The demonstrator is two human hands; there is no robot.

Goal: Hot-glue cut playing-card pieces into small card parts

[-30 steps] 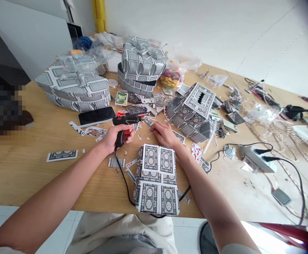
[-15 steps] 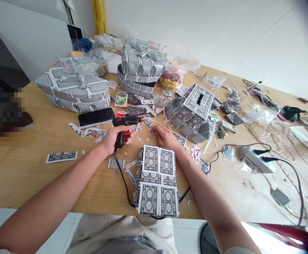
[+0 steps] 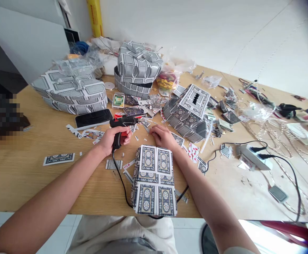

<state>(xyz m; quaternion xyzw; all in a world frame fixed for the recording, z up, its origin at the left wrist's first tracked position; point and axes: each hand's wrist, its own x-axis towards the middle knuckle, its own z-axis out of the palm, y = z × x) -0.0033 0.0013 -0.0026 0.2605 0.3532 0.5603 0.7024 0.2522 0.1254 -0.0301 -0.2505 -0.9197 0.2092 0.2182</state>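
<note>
My left hand (image 3: 113, 140) is wrapped round the handle of a black and red glue gun (image 3: 124, 122), whose nozzle points right. My right hand (image 3: 163, 137) rests on the table just right of the nozzle, its fingers curled down; what lies under the fingertips, if anything, is hidden. Between my forearms, at the table's front edge, stands a box covered in playing cards (image 3: 156, 180). The gun's black cord runs down behind this box. Small card scraps lie around both hands.
A card-covered piece (image 3: 187, 113) stands beyond my right hand. Farther back are two woven card baskets (image 3: 71, 90) (image 3: 139, 67). A phone (image 3: 93, 119) lies beyond my left hand. At right are a power strip (image 3: 254, 157), cords and rope.
The whole view has shifted slightly, with things on the table appearing a little farther left. Both hands keep nearly the same pose, and the glue gun is still in my left hand.
</note>
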